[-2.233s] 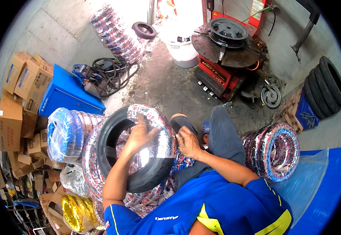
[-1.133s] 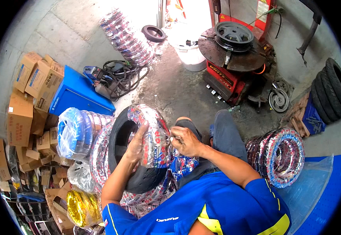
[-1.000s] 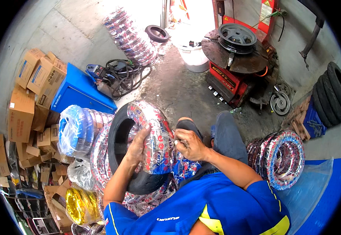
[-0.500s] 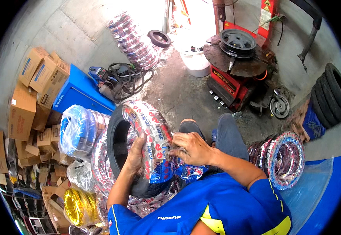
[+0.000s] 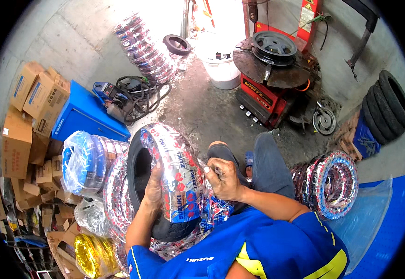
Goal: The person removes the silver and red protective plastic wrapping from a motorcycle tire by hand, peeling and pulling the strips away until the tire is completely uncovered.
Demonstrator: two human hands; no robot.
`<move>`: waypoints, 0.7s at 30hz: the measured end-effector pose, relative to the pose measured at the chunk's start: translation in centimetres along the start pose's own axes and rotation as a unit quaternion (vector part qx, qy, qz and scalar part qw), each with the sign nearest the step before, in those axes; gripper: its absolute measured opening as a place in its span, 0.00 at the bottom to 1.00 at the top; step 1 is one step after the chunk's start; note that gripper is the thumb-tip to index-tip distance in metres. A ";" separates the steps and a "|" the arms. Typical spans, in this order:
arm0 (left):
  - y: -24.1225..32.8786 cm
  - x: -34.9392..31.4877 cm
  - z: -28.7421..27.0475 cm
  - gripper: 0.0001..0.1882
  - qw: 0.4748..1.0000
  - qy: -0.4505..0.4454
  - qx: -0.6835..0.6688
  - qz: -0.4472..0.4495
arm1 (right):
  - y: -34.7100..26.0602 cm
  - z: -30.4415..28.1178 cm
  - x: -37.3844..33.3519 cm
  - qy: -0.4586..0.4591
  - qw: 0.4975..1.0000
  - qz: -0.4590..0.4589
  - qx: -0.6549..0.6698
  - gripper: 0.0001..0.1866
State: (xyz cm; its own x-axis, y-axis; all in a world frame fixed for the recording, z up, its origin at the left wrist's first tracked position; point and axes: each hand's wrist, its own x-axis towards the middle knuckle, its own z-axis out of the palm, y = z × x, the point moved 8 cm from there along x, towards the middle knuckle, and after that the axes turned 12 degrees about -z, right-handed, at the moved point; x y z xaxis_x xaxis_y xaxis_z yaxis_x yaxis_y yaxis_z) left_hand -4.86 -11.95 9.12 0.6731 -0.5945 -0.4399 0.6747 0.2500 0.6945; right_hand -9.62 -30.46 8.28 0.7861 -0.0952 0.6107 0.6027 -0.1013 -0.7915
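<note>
A black tyre [image 5: 176, 231] stands upright in front of me, partly wrapped in shiny printed film [image 5: 177, 169] of silver, red and blue. Bare rubber shows at its lower end and along its left inner side. My left hand [image 5: 154, 186] grips the tyre's left side, with fingers hidden inside the ring and the thumb up. At the tyre's right side, my right hand [image 5: 224, 179] is closed with curled fingers on a strip of the film. A loose length of film [image 5: 217, 211] hangs below that hand, beside my lap.
Wrapped tyres [image 5: 116, 190] and a blue-wrapped stack [image 5: 79, 160] stand at left, near gold-wrapped rolls [image 5: 88, 255] and cardboard boxes [image 5: 19, 144]. More wrapped tyres [image 5: 335, 186] stand at right. Ahead are a red tyre-changing machine [image 5: 263, 100], a white bucket [image 5: 223, 74] and tangled hoses [image 5: 139, 104].
The whole view has shifted slightly. More bare rubber shows at the tyre's lower end. My right hand sits a little farther from the tyre, still closed on the film; my left hand keeps its hold.
</note>
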 end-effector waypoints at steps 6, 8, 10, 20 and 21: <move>0.8 0.5 -1.7 0.39 1.000 0.005 -0.002 0.002 | 1.3 1.7 2.5 -0.067 0.993 0.013 0.101 0.13; 0.9 1.3 -1.7 0.37 0.999 0.027 -0.018 0.001 | 1.2 1.5 2.9 -0.079 0.987 0.056 0.128 0.17; 0.4 2.2 -2.6 0.37 0.999 0.024 -0.017 -0.023 | 1.0 1.2 3.8 -0.106 0.990 0.075 0.058 0.19; -0.8 4.0 -1.4 0.37 0.997 0.008 0.040 -0.065 | 3.6 0.3 4.9 -0.086 0.991 0.088 0.055 0.17; -0.7 3.9 -1.3 0.37 0.998 0.003 0.021 -0.066 | 4.5 0.3 4.1 -0.067 0.990 0.105 0.066 0.17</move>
State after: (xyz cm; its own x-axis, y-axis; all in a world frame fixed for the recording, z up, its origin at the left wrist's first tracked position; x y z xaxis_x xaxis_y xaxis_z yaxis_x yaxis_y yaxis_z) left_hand -2.28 -13.47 6.14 0.5814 -0.6153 -0.5323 0.7441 0.1375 0.6538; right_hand -3.69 -31.04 7.19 0.9020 0.0335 0.4305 0.4293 0.0384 -0.9024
